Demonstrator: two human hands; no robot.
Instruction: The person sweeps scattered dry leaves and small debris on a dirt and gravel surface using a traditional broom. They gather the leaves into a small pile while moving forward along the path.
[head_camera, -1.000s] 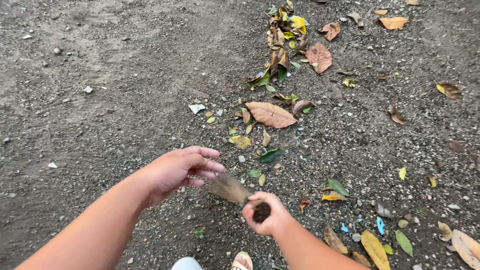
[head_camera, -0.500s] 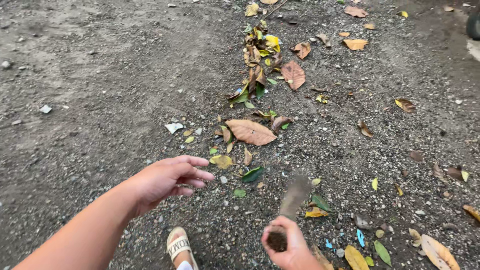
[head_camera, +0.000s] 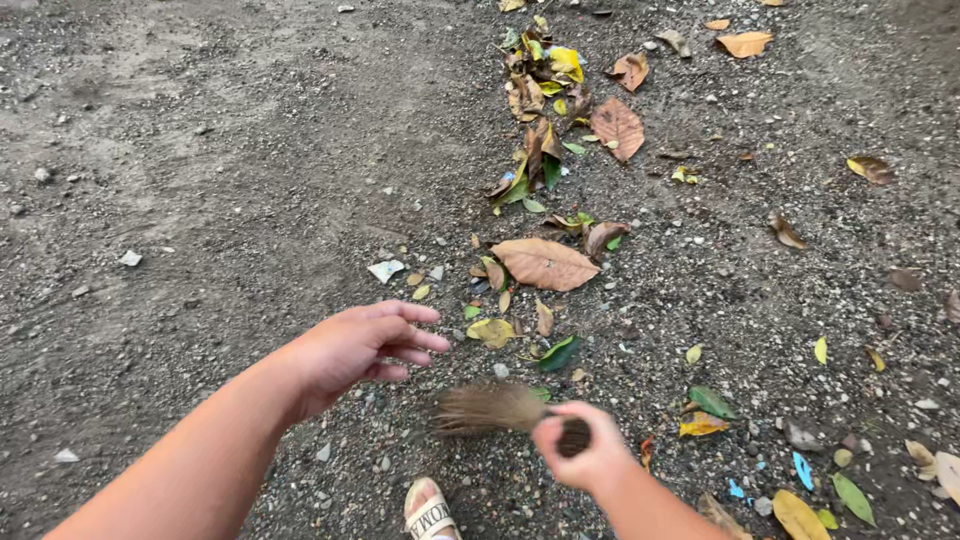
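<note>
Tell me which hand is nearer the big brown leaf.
Left. The left hand hovers open just below-left of the big brown leaf; the right hand, gripping the broom, sits farther below.

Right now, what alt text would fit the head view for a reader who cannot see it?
Seen from above, the right hand grips a short broom held low over gravel ground, its bristles blurred and pointing left. The left hand is open and empty beside it. A line of fallen leaves runs ahead, and a sandalled foot shows below.

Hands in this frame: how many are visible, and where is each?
2. The left hand hovers open above the gravel ground; the right hand, at bottom centre, grips a small brown broom. None seems hidden.
</note>
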